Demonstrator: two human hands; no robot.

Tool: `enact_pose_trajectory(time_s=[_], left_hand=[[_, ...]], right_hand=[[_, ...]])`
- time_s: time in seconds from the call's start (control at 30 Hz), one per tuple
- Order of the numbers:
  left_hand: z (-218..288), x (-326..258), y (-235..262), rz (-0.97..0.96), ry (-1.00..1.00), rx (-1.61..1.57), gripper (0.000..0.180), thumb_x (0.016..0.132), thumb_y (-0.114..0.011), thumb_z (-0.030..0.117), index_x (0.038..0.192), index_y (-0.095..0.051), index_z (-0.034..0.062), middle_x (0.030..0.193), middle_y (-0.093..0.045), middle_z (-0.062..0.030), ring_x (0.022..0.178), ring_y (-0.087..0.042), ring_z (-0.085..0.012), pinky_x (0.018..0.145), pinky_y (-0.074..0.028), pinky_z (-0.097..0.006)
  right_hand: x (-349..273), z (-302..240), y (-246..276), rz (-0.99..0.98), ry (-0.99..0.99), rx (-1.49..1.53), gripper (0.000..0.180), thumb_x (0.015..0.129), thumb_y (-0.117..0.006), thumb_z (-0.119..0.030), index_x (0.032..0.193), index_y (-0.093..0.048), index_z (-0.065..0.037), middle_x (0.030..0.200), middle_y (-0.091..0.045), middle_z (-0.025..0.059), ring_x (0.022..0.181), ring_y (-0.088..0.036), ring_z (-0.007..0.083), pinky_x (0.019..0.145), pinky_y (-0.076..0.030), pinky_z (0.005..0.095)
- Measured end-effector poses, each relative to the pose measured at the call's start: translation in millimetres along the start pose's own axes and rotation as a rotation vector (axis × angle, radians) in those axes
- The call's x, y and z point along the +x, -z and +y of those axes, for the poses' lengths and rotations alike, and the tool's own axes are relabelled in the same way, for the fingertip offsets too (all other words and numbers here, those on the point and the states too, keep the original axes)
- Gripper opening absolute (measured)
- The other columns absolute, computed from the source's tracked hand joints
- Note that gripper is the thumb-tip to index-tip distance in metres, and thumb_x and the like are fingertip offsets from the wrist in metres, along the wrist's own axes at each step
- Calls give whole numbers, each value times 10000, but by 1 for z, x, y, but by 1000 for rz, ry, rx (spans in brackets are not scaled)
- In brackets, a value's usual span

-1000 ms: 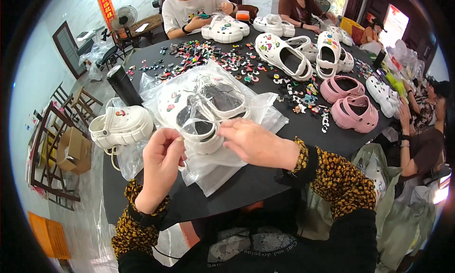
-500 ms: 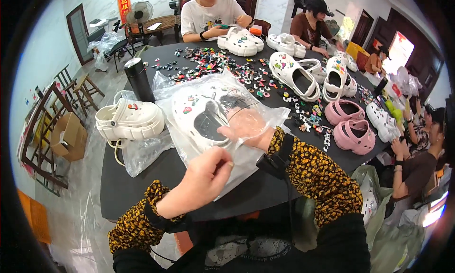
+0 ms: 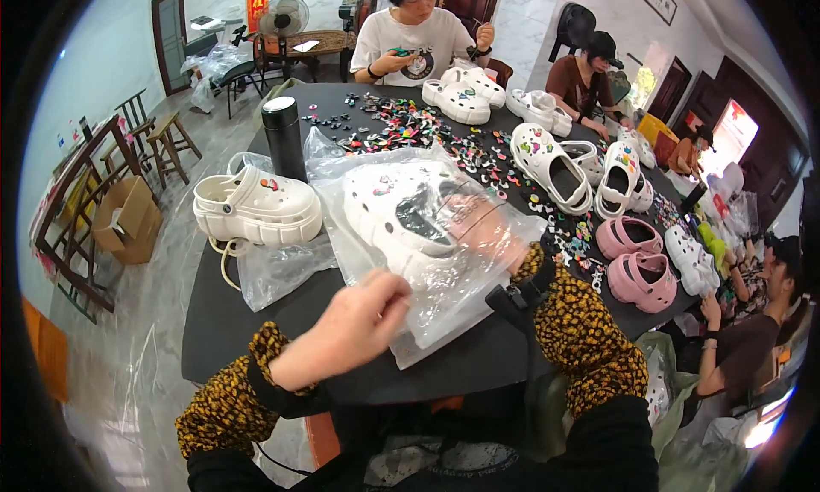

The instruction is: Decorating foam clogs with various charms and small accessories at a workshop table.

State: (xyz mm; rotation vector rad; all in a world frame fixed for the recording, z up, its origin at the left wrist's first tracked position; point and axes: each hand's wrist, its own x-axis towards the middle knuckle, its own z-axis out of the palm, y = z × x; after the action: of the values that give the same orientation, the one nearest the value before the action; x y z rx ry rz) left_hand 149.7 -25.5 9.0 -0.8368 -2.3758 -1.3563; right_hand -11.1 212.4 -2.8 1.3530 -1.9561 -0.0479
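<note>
A white clog (image 3: 384, 217) with small charms lies inside a clear plastic bag (image 3: 427, 321) on the dark table. My right hand (image 3: 485, 227) reaches into the bag and grips the clog by its heel end; the film blurs its fingers. Closer to me, my left hand (image 3: 354, 325) is closed with curled fingers in front of the bag's near-left edge. Whether it pinches anything is hidden. Left of the bag stands another white clog (image 3: 256, 206) with a charm, next to a loose plastic bag (image 3: 286, 274).
A black thermos (image 3: 284, 142) stands behind the left clog. Scattered charms (image 3: 410, 120) cover the far middle of the table (image 3: 256, 338). Decorated white clogs (image 3: 551, 167) and pink clogs (image 3: 641, 280) sit to the right. Several people work around the table.
My right hand has slid deeper into the bag along the clog. My left hand has drawn slightly away to the left, still closed. The whole view has shifted.
</note>
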Motion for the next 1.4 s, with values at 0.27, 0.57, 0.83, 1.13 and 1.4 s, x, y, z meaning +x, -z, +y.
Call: enact_pose_trajectory(time_s=[0.27,0.57,0.83,1.13,1.4], left_hand=[[-63,37,49,310,147,212,174,904,-592,112,1018,-584,-19,973,-576,-110,800,-577,-169,681,-480,-289],[-28,82,43,-11,755,-178,472,977,-530,392,1174,-578,-34,1033,-619,-77,888,-580,-144,729,-489,-285],[-57,98,-6,-130,579,-586,308,986,-529,298,972,-640,10,848,-640,-22,714,-573,-82,625,-483,-243],[-75,138,-3,340,459,-578,219,982,-538,268,913,-642,89,699,-585,48,519,-452,-36,449,-337,-209],[-76,166,-2,352,372,-315,255,993,-520,211,815,-612,52,648,-456,69,571,-376,-41,514,-310,-225]], right_hand=[[-25,-13,67,32,-177,139,453,781,-591,-148,1226,-602,-70,854,-634,95,801,-615,280,770,-473,431],[-34,-35,169,-386,-101,-127,476,770,-546,-104,1241,-567,-37,713,-485,20,676,-536,193,742,-421,357],[-71,-30,195,-339,-57,-80,402,792,-551,-93,1176,-607,9,726,-510,14,687,-532,187,749,-429,343],[-103,-27,189,-142,-44,-26,419,739,-582,-68,1147,-616,23,652,-443,7,608,-482,183,633,-397,334],[-113,-34,186,-127,-146,53,485,675,-604,-79,1148,-613,32,660,-428,15,598,-474,189,602,-388,340]])
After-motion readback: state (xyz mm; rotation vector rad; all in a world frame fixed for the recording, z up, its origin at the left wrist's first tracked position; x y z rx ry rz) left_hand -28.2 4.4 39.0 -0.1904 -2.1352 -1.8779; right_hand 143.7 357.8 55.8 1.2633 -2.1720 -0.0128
